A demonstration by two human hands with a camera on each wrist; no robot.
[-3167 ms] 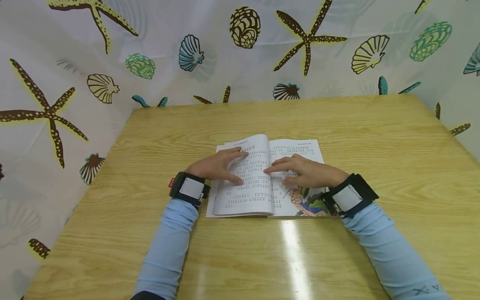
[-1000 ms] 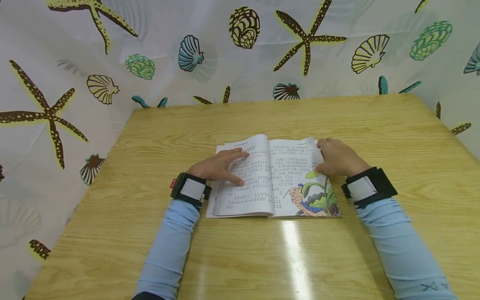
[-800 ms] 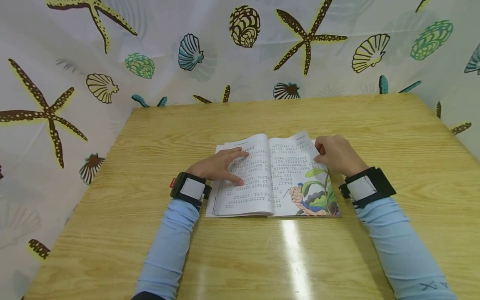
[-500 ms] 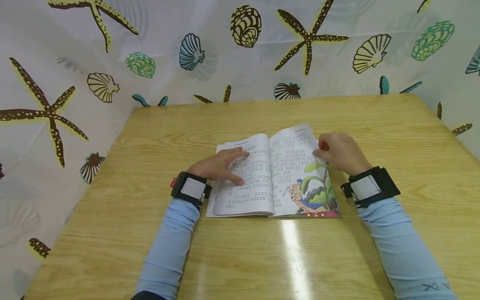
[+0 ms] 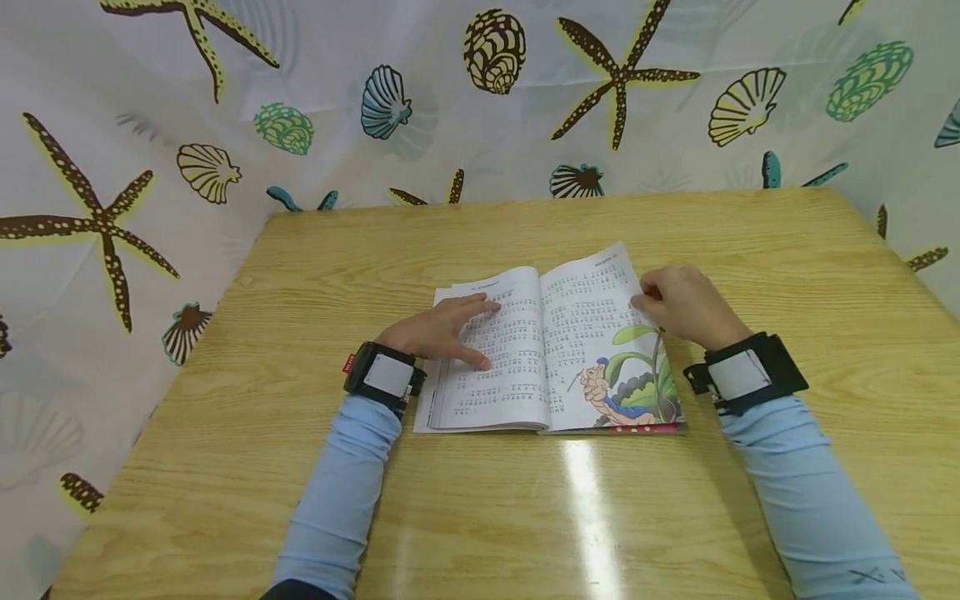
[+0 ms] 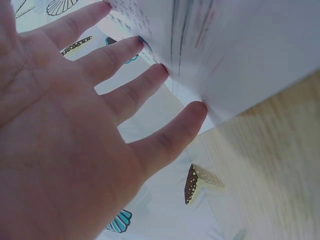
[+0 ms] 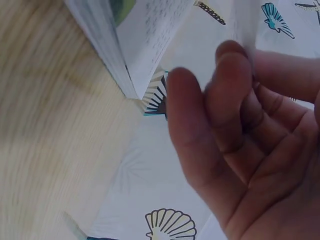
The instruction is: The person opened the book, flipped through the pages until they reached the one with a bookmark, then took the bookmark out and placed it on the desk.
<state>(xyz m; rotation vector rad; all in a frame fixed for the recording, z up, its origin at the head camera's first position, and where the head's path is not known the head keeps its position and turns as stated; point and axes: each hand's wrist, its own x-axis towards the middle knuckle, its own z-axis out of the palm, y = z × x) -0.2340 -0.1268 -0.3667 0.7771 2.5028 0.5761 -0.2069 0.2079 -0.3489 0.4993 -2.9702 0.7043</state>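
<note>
An open book (image 5: 510,392) lies on the wooden table, its pages printed with small characters. My left hand (image 5: 438,327) rests on the left page with fingers spread; in the left wrist view its fingertips touch the paper and the page edges. At the book's right side, my right hand (image 5: 693,307) pinches the outer edge of the right page (image 5: 588,292) between thumb and curled index finger. That page is raised off the stack and carries a cartoon drawing of a figure among green leaves. Below its lower edge, a red, white-dotted strip (image 5: 648,429) of the page underneath shows.
The wooden table (image 5: 337,258) extends around the book on all sides. A white cloth (image 5: 435,50) printed with starfish and shells hangs behind it and along both sides. A bright light reflection lies on the tabletop in front of the book.
My right hand has gone from the book's middle to its right edge and taken hold of the right page. The page's upper corner has risen. My left hand has stayed in place.
</note>
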